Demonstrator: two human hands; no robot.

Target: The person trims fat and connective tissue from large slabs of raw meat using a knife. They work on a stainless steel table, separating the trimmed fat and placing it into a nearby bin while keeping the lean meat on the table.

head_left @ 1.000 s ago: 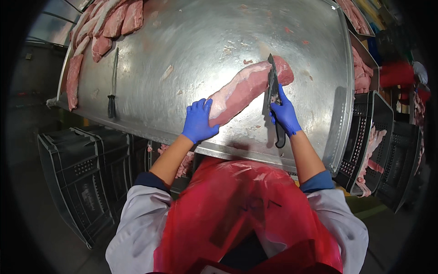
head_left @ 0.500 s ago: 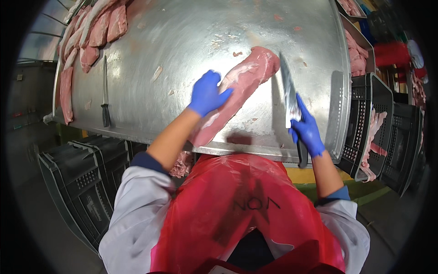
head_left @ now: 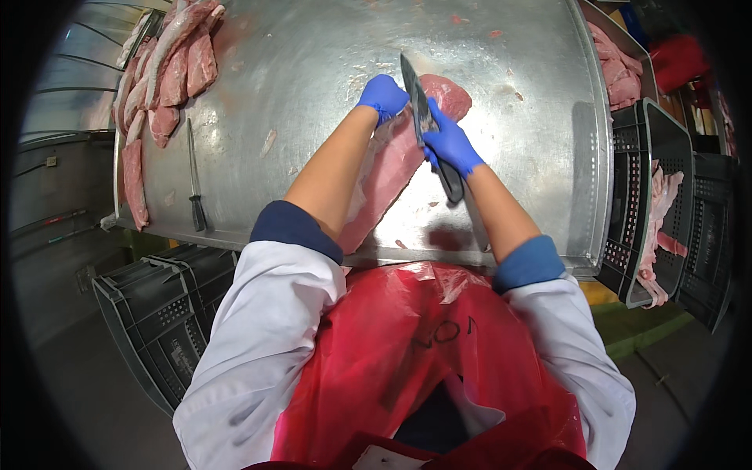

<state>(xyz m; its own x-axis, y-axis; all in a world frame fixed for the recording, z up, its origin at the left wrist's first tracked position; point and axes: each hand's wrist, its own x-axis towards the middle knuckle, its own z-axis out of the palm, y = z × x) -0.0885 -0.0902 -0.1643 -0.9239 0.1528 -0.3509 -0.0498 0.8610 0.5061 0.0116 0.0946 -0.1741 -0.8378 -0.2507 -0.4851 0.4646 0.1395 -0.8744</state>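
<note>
A long pink pork loin [head_left: 399, 157] lies slantwise on the metal table, its rounded far end to the right and its near end at the table's front edge. My left hand [head_left: 383, 99], in a blue glove, is closed at the loin's upper left edge; its fingertips are partly hidden. In my gloved right hand [head_left: 452, 145] is a knife [head_left: 416, 102] with a black handle. Its blade points away from me, over the loin close beside my left fingers. Whether the edge is in the meat I cannot tell.
Several meat pieces [head_left: 176, 63] are piled at the far left of the metal table [head_left: 282, 188]. A sharpening steel [head_left: 193, 172] lies near them. Black crates [head_left: 160, 313] stand below at left; another crate [head_left: 666, 211] at right holds trimmings. A metal tray [head_left: 615, 70] of meat sits beyond it.
My right hand has brought the knife leftward from beside the loin to over it. My left hand has slid forward and right along the loin's edge and closed there.
</note>
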